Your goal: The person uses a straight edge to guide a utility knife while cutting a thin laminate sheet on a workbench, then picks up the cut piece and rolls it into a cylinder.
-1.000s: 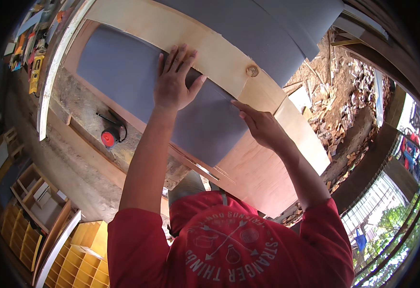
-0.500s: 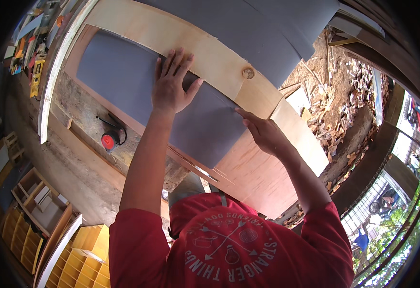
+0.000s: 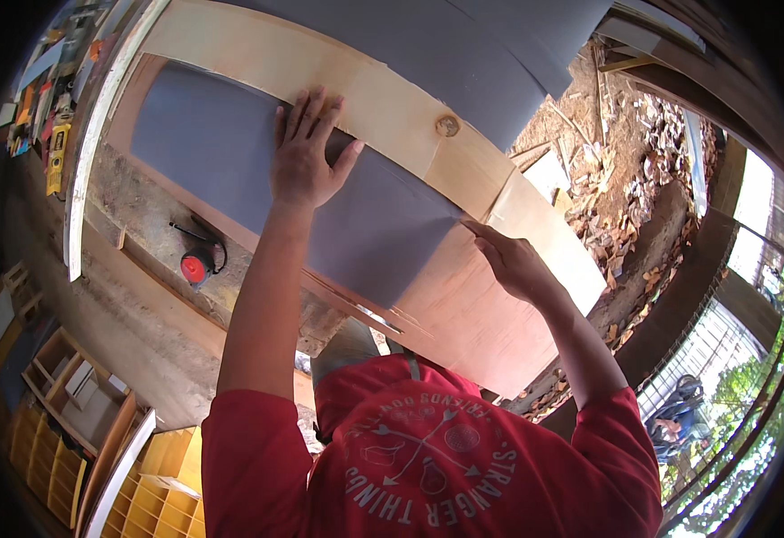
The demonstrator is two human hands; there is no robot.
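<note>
A grey sheet (image 3: 392, 224) lies on a brown plywood board (image 3: 490, 314), with a pale plywood strip (image 3: 230, 40) along its far edge. My left hand (image 3: 307, 166) presses flat there, fingers spread over the strip and palm over the grey sheet. A small dark shape shows between its thumb and forefinger; I cannot tell what it is. My right hand (image 3: 513, 267) is at the grey sheet's far right corner, forefinger stretched along the strip's edge and other fingers curled in. Whatever it holds, if anything, is hidden.
A second large grey sheet (image 3: 481, 63) lies beyond the strip. To the left are a red and black round tool (image 3: 197, 266), a long white-edged strip (image 3: 96, 152) and a yellow level (image 3: 57, 160). Wooden compartment trays (image 3: 154, 502) stand at lower left. Dry leaves (image 3: 652, 233) cover ground at right.
My right hand has slid rightward and nearer along the strip's edge to the grey sheet's corner. My left hand stays pressed in place. The whole view has shifted slightly.
</note>
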